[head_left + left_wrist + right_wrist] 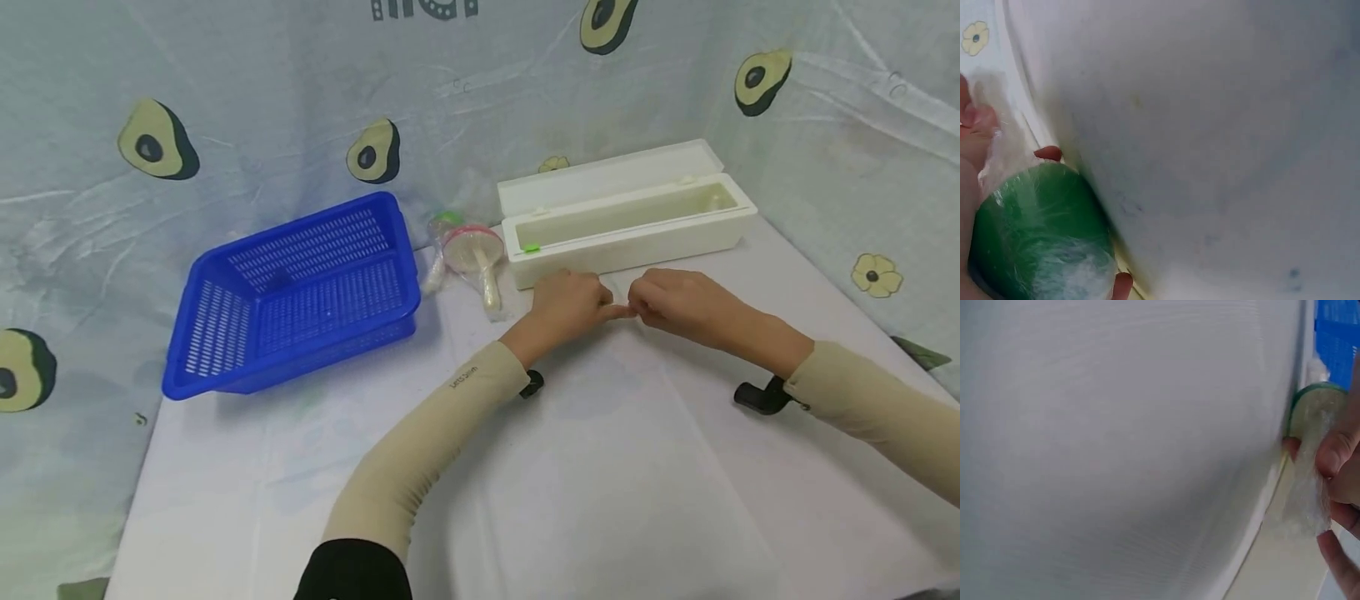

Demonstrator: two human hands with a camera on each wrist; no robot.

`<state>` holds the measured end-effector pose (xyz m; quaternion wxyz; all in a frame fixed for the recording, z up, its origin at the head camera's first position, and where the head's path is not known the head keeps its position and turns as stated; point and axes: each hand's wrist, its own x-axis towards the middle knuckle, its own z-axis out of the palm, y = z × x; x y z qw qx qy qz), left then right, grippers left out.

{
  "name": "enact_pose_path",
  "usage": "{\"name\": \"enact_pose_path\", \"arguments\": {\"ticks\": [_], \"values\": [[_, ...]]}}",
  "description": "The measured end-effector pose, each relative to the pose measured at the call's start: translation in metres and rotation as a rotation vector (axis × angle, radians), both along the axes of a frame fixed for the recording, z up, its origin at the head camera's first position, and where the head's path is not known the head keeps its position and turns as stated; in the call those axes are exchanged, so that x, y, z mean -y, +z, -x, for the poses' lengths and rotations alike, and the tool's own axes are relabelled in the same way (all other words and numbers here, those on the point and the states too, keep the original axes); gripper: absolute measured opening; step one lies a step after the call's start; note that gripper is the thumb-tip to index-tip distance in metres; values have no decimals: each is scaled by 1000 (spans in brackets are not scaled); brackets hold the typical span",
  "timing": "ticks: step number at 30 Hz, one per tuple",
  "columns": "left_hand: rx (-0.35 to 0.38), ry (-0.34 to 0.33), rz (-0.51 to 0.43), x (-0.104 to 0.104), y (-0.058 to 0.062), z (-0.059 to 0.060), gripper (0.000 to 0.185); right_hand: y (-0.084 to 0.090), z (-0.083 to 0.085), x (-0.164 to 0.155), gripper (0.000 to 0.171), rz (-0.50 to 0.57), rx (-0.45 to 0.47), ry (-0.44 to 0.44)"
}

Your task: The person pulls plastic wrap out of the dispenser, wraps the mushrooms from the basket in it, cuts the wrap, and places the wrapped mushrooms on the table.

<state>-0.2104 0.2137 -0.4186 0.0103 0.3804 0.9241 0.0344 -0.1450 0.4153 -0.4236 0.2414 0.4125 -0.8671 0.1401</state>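
One blue basket (pixel 300 292), one white box (pixel 630 221), two hands.

White-covered table (pixel 600 500), avocado-print curtain (pixel 225 108) walls behind and beside

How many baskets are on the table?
1. The blue basket sits tilted on the white table, to the left of the two hands and the open white box. No other basket shows, though the table's near edge is out of view.
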Motion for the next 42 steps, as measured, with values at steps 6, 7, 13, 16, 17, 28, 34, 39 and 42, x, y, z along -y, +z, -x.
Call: {"name": "enact_pose_path", "arguments": {"ticks": [6,7,13,16,17,28,34,39,42], "values": [[66,10,88,4,5,3,45,-4,-4,3,39,19,133,-27],[76,10,95,4,5,4,45,-3,-4,3,37,19,148,-37],[109,6,112,0,4,6,43,0,-6,3,23,81,389,-194],[131,21,114,-3,3,3,43,1,-8,2,23,141,480,-271],[134,28,111,-4,3,2,42,1,-8,2,22,150,503,-284],[164,-6,51,4,8,-1,39,11,5,9,10,114,780,-339],[223,-173,-35,17,10,12,50,17,5,14,8,68,763,-318],[289,-250,-96,23,11,17,44,21,-1,11,9,75,757,-321],[392,-243,-126,29,12,16,47,20,-5,11,13,76,750,-296]]}}
